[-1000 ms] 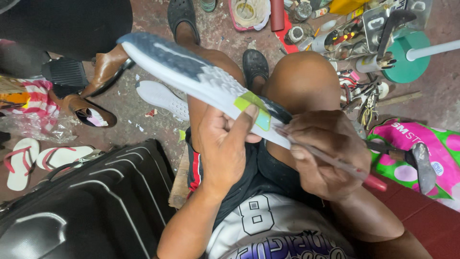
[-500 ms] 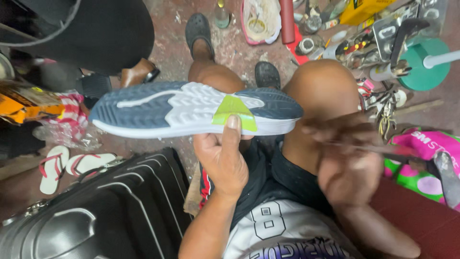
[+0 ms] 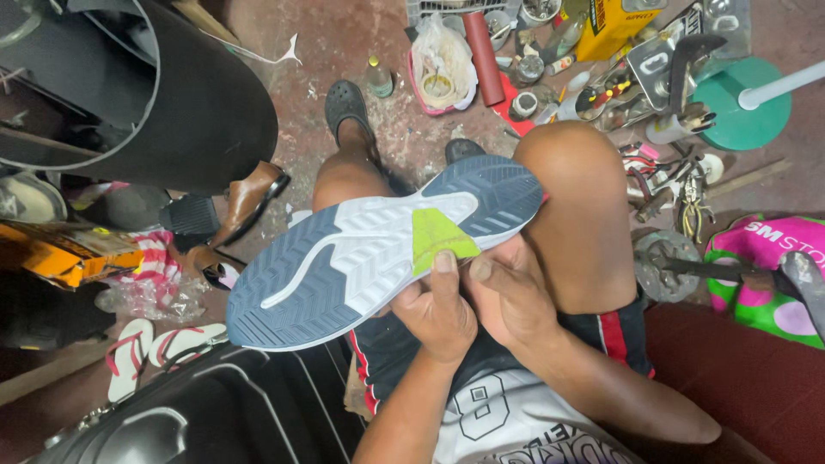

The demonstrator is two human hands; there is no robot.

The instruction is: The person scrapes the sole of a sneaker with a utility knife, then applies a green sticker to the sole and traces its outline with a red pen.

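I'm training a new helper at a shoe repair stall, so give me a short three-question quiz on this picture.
1. True or false: the shoe is held with its sole facing up toward the camera.
2. Which hands touch the shoe? A) left hand only B) right hand only C) both
3. Fill in: the patch on the sole next to the left thumb is coloured ____.

Key:
1. True: the blue and white tread faces the camera.
2. C: both hands grip the near edge of the sole, by the patch.
3. Yellow-green.
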